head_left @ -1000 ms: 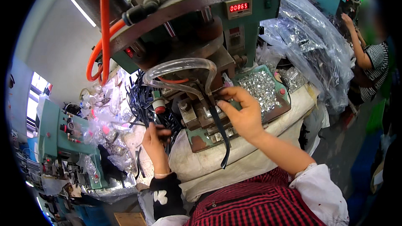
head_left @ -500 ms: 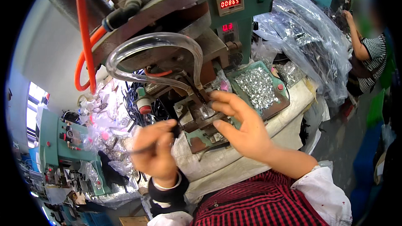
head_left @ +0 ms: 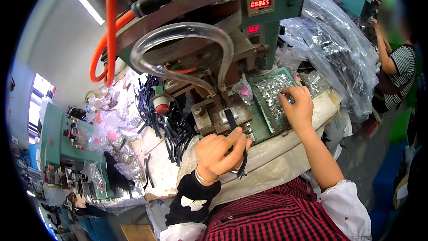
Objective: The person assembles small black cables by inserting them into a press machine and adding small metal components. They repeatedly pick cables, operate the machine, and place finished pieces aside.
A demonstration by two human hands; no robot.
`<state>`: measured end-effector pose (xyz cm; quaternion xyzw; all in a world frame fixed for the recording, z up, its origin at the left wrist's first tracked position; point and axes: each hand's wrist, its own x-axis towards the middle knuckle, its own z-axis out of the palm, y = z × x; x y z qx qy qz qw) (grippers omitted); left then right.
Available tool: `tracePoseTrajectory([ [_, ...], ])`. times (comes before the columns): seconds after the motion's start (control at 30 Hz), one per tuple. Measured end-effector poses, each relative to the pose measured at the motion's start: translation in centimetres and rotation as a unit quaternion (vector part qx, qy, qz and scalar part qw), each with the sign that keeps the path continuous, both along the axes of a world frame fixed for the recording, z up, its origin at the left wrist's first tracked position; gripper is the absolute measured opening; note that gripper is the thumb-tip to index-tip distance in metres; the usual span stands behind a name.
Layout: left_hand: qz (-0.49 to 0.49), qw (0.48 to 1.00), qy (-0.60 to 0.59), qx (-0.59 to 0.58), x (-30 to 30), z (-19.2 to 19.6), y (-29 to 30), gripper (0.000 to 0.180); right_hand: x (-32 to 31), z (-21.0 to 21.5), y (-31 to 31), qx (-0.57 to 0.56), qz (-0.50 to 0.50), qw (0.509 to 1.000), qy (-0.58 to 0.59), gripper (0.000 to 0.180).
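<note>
Black strap (head_left: 232,122) pinched in left hand (head_left: 219,152) fingertips, on press bed (head_left: 214,118)

A factory workshop: green press machines (head_left: 249,31), hoses (head_left: 109,27), trays of metal parts (head_left: 272,96).

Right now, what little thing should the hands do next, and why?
Probably the right hand should pinch one small silver piece from the green tray and carry it to the press block. Its fingertips are already down among the shiny pieces, while the left hand holds a black strap laid on that block, seemingly waiting for a piece.
</note>
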<state>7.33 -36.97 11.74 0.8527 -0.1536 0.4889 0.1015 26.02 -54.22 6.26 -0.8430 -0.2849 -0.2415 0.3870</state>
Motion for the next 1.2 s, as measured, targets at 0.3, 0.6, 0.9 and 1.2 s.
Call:
tracePoseTrajectory([
  [0.3, 0.015, 0.998, -0.005, -0.065, -0.9, -0.6, -0.7, 0.023, 1.4, -1.5, 2.3, -0.193, 0.154, 0.967, -0.067, 0.011],
  [0.6, 0.413, 0.872, 0.051, -0.258, -12.8, -2.7, 8.4, 0.014, -0.2, -2.3, 0.0, -0.148, 0.053, 0.983, -0.092, 0.013],
  [0.9, 0.594, 0.753, 0.275, 0.064, -10.3, -11.2, 30.3, 0.011, 0.7, -1.6, 2.3, 0.032, 0.065, 0.997, 0.033, 0.009],
  [1.2, 0.482, 0.758, 0.438, -0.034, -13.3, -11.0, 24.2, 0.014, -3.4, -1.0, -3.5, 0.128, 0.071, 0.975, 0.167, 0.014],
])
